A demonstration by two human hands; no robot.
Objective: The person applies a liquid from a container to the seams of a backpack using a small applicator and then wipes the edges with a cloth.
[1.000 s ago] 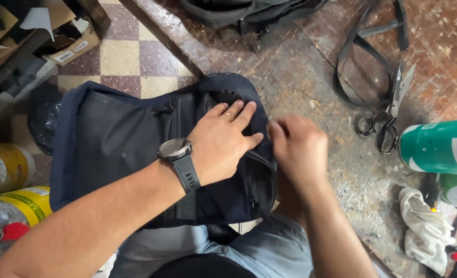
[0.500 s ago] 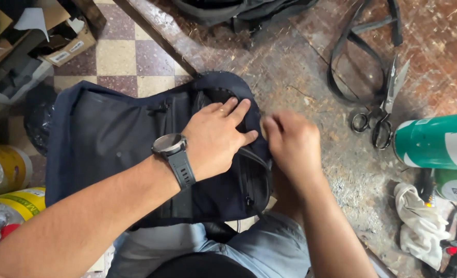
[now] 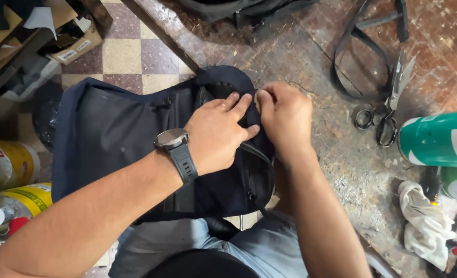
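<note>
A dark navy backpack [image 3: 110,139] lies across my lap and against the edge of a worn wooden workbench [image 3: 311,56]. My left hand [image 3: 218,131], with a grey watch on the wrist, presses flat on the bag's upper right part, fingers spread toward its top edge. My right hand [image 3: 285,116] is closed at the bag's top right corner, fingertips pinching something small at the zip line; what it pinches is hidden by the fingers. The two hands touch at the fingertips.
Scissors [image 3: 388,103] and a black strap loop [image 3: 357,62] lie on the bench at upper right. A green can [image 3: 437,139] and a white rag [image 3: 424,226] sit at right. Yellow containers [image 3: 7,164] stand at left, cardboard boxes [image 3: 58,31] on the checkered floor.
My right hand has slid up along the bag's right edge toward its top corner. The left hand has followed, shifting up and right on the bag.
</note>
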